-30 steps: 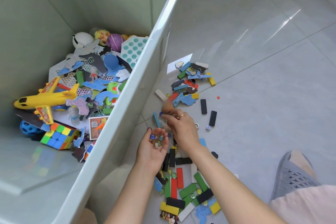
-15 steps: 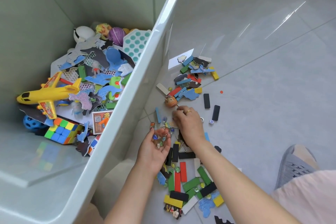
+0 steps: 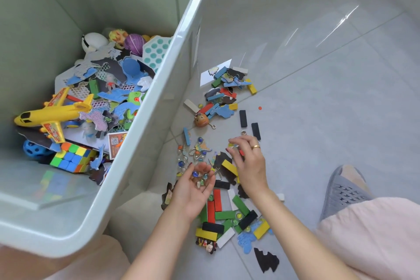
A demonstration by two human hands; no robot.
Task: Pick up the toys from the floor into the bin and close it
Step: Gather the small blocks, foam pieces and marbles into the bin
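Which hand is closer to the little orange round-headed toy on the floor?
The right hand, though not by much: the orange toy lies up and left of it. The left hand, cupping marbles, sits farther below it.

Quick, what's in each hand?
Left hand: cupped, palm up, holding marbles.
Right hand: fingers pinching one marble.

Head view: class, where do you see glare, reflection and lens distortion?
Head view: bright glare streaks on the floor tiles; the cube's colours reflect faintly in the bin floor; the wide lens bows the bin rim.
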